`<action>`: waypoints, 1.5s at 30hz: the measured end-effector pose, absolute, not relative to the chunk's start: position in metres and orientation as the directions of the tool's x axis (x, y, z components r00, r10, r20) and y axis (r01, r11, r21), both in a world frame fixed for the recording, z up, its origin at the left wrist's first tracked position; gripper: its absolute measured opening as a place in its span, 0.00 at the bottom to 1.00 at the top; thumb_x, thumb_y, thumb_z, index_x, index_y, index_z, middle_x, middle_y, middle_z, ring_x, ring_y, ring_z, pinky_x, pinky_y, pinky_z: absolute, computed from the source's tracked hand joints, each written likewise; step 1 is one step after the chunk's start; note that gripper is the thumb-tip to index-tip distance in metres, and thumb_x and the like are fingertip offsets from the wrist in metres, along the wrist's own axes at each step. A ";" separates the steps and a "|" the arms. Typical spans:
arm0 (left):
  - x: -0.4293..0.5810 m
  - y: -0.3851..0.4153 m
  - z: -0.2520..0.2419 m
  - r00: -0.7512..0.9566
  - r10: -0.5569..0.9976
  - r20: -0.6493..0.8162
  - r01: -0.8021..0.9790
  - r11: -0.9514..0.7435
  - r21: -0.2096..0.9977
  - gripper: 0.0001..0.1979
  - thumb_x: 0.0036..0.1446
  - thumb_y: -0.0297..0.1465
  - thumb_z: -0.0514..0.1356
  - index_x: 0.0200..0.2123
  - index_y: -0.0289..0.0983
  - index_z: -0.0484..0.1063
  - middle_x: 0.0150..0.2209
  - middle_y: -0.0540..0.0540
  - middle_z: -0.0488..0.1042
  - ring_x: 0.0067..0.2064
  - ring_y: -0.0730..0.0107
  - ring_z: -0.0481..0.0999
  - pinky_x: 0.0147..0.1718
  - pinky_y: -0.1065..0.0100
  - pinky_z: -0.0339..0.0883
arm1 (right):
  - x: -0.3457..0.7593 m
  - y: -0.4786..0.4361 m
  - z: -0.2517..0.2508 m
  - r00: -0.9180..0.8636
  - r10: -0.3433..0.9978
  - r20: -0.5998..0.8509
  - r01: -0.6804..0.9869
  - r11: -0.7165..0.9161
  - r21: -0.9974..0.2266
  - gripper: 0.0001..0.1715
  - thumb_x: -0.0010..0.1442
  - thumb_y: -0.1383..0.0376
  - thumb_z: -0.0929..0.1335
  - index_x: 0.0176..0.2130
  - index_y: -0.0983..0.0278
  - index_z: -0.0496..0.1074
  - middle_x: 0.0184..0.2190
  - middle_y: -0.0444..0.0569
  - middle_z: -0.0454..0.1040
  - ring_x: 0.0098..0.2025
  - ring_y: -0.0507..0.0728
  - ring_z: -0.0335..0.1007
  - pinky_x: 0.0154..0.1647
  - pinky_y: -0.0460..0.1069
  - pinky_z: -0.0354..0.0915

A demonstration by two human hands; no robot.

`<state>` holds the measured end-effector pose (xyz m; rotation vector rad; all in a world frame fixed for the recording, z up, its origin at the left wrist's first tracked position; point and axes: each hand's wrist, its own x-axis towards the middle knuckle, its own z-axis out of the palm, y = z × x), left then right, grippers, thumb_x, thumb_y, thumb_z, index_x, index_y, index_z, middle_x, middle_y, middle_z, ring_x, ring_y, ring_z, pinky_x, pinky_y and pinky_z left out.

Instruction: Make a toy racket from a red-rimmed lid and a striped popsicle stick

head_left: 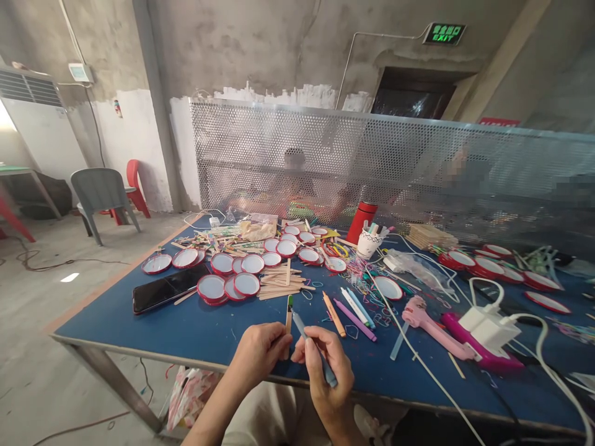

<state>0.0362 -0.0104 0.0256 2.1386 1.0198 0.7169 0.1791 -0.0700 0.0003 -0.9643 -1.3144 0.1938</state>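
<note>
My left hand is closed around the lower end of a wooden craft stick, which stands upright with green and dark colouring at its top. In my right hand is a grey-blue marker, slanted so its upper end is close beside the coloured part of the stick. Whether the marker touches the stick I cannot tell. Right of my hands lie an orange marker, a purple marker and a few pale ones. Behind them is a pile of plain craft sticks.
Several red-rimmed white round lids spread across the blue table. A black phone lies left. On the right are a pink glue gun, chargers and cables. A red bottle and a pen cup stand before a perforated metal screen.
</note>
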 end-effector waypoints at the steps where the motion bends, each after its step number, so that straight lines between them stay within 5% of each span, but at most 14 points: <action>1: 0.036 -0.011 0.025 0.544 0.817 0.190 0.460 -0.480 0.747 0.16 0.64 0.34 0.51 0.22 0.40 0.60 0.23 0.51 0.73 0.27 0.71 0.68 0.29 0.72 0.57 | 0.179 -0.070 0.000 0.291 0.625 0.725 0.382 0.618 -0.687 0.08 0.72 0.67 0.64 0.46 0.60 0.72 0.26 0.42 0.79 0.24 0.52 0.78 0.26 0.45 0.76; 45: 0.035 -0.008 0.023 0.545 0.820 0.176 0.468 -0.472 0.748 0.17 0.65 0.35 0.50 0.23 0.41 0.64 0.25 0.49 0.78 0.27 0.70 0.72 0.31 0.71 0.59 | 0.180 -0.074 -0.004 0.348 0.614 0.708 0.375 0.601 -0.706 0.08 0.70 0.69 0.65 0.46 0.59 0.72 0.25 0.40 0.77 0.21 0.50 0.76 0.25 0.43 0.73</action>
